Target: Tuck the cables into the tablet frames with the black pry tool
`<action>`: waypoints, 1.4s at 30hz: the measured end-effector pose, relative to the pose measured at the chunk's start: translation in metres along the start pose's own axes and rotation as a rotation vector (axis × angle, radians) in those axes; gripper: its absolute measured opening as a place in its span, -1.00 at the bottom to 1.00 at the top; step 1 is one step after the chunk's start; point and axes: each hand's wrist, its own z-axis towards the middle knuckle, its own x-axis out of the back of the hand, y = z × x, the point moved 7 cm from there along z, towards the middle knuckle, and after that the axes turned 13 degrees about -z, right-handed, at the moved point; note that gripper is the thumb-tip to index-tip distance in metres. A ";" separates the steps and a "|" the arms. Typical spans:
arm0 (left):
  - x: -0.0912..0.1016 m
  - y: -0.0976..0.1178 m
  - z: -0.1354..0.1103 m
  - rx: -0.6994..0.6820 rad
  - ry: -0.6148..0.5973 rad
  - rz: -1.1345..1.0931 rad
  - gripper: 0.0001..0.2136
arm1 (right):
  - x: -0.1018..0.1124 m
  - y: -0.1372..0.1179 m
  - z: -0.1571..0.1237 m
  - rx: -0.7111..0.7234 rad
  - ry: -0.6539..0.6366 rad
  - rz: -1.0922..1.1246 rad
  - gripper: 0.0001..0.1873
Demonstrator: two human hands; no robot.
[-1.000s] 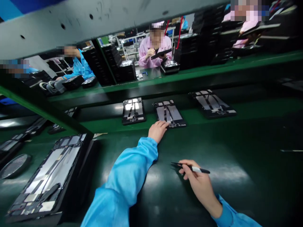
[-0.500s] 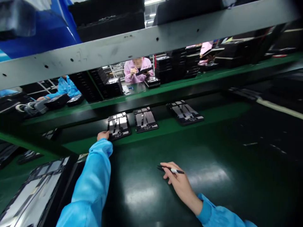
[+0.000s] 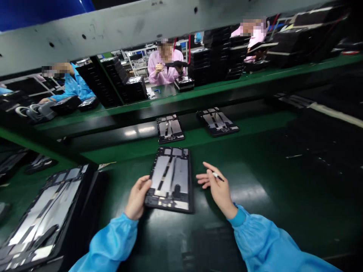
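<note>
An opened tablet chassis (image 3: 172, 177) with silver plates and black strips lies on the dark green bench in front of me. My left hand (image 3: 136, 197) grips its left edge near the bottom corner, fingers curled round it. My right hand (image 3: 216, 185) hovers just right of the chassis. Its fingers are partly spread, and a thin black-and-white pen-like tool (image 3: 218, 176) sits between them. Both sleeves are light blue.
Two more open chassis (image 3: 169, 129) (image 3: 217, 121) lie on the belt beyond. A larger open chassis (image 3: 39, 217) sits on a black stack at my left. A grey beam (image 3: 119, 26) runs overhead. Across the line, people in pink and blue coats work beside stacked black trays (image 3: 215, 56).
My left hand has pulled one chassis off the belt back onto the bench in front of me. My right hand, with its tool, rose toward the chassis's right side.
</note>
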 end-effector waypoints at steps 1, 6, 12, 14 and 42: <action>-0.010 -0.011 -0.010 0.008 -0.037 -0.012 -0.33 | 0.006 -0.001 0.000 -0.009 0.009 0.006 -0.34; -0.025 -0.027 -0.036 -0.013 -0.239 0.077 -0.47 | 0.027 0.003 -0.024 0.007 -0.210 -0.185 -0.40; -0.018 -0.035 -0.079 -0.250 -0.589 0.615 -0.48 | 0.039 0.020 -0.061 0.099 -0.410 -0.477 -0.24; -0.021 -0.033 -0.089 -0.339 -0.594 0.663 -0.49 | 0.043 0.017 -0.060 0.129 -0.386 -0.521 -0.32; -0.054 -0.013 -0.092 -0.517 -0.595 0.672 -0.91 | -0.053 -0.045 -0.078 0.527 -0.489 -0.546 -0.64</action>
